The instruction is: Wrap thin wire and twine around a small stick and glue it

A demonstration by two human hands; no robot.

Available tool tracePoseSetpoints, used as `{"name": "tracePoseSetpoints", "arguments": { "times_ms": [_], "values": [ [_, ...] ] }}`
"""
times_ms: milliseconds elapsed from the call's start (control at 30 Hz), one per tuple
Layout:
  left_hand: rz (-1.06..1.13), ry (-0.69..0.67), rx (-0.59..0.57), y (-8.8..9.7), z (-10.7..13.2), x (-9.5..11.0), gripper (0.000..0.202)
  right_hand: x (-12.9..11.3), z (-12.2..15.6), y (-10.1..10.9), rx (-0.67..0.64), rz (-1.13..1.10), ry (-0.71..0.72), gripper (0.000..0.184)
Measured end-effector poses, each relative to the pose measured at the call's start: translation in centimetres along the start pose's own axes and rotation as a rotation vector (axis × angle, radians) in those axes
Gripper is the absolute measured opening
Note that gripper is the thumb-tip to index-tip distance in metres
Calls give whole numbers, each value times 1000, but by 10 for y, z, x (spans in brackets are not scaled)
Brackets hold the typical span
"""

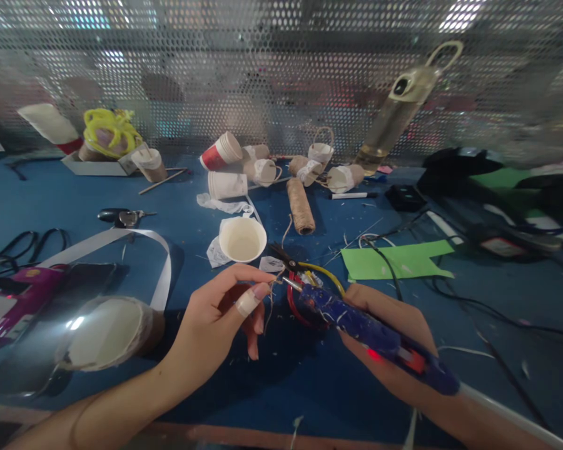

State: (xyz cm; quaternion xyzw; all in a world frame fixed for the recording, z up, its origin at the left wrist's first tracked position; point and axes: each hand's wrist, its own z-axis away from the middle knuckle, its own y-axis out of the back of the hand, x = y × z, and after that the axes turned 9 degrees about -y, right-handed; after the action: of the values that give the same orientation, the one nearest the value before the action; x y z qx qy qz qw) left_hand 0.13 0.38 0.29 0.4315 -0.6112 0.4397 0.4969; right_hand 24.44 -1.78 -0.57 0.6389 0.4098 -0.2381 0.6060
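Nearest the viewer, two bare forearms reach over a blue worktop (309,381). The right hand (389,337) is wrapped around a dark blue glue gun (370,331) speckled with dried glue; its fingers are curled shut on the body, and the metal nozzle points left and slightly up. The left hand (216,325) has a bandaged forefinger. Its thumb and forefinger are pressed together, pinching a thin strand of twine (273,294) right at the gun's nozzle tip, while the other fingers curl loosely below. The strand hangs down from the pinch.

Just behind the gun lie small pliers (286,257) with red and yellow loops. Left of the gun, near the left arm, a cup wrapped in twine (110,334) lies on its side on a clear sheet, with a pink glue gun (25,300) beyond it at the edge.

Farther behind the gun stands an open white cup (242,239), with a green paper (396,260) to the gun's far right. Behind that lies a twine spool (300,206), then a scatter of paper cups (225,164). A perforated metal screen (281,69) closes the far side, with a tilted bottle (398,109) against it.
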Motion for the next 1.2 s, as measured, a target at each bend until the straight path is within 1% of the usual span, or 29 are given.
{"name": "tracePoseSetpoints", "arguments": {
  "times_ms": [167, 333, 567, 800, 1067, 1200],
  "values": [
    [-22, 18, 7, 0, 0, 2, 13, 4, 1, -2, 2, -10, 41, 21],
    [-52, 26, 9, 0, 0, 4, 13, 6, -1, -3, -7, 35, 5, 21],
    [-59, 49, 31, -1, -1, 4, 14, 1, 1, 0, -13, 80, 99, 21],
    [-55, 36, 13, -1, 0, 6, 12, 2, -1, -2, 20, 18, 24, 20],
    [-62, 47, 15, 0, 0, 2, 15, 3, 1, -1, -21, 35, 50, 19],
    [-51, 49, 12, 0, -1, 1, 15, 0, 2, 2, 24, -57, 55, 19]
  ]
}}
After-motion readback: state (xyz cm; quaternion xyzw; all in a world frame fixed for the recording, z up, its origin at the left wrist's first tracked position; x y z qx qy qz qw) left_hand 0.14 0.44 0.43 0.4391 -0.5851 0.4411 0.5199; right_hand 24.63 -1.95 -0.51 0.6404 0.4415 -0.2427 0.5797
